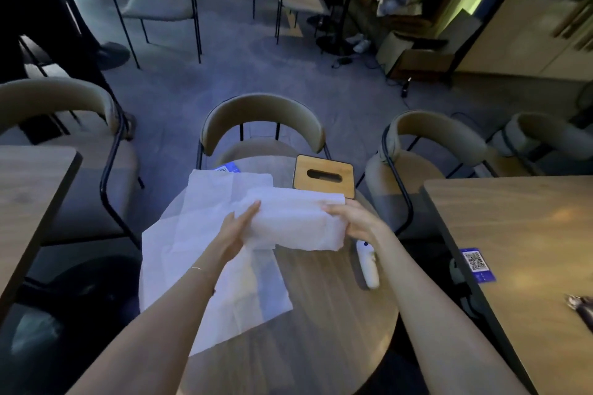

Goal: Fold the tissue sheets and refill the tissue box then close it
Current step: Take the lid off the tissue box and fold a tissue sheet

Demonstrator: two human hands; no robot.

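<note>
Two hands of mine work over the round wooden table [321, 314], and I place everything by the tissue box [323, 178] standing at its far edge. Its wooden lid faces up, slot showing, and seems to sit on the box.

Just on my side of the box, I hold a folded tissue sheet [295, 221]; its far edge overlaps the box's near edge from where I look. My right hand [353, 218] grips the sheet's right end, fingers curled over the top edge, so that grip is clamped on the tissue. My left hand [237, 228] lies flat and open-fingered against the sheet's left end, pressing rather than pinching.

Left of the box and nearer to me, larger unfolded tissue sheets [205, 253] spread across the table and hang past its left rim. A blue card [226, 168] peeks out beyond their far corner, left of the box.

Nearer to me than the box, under my right wrist, a small white device [367, 266] lies on the tabletop. Behind the box stands a curved-back chair [261, 119].
</note>
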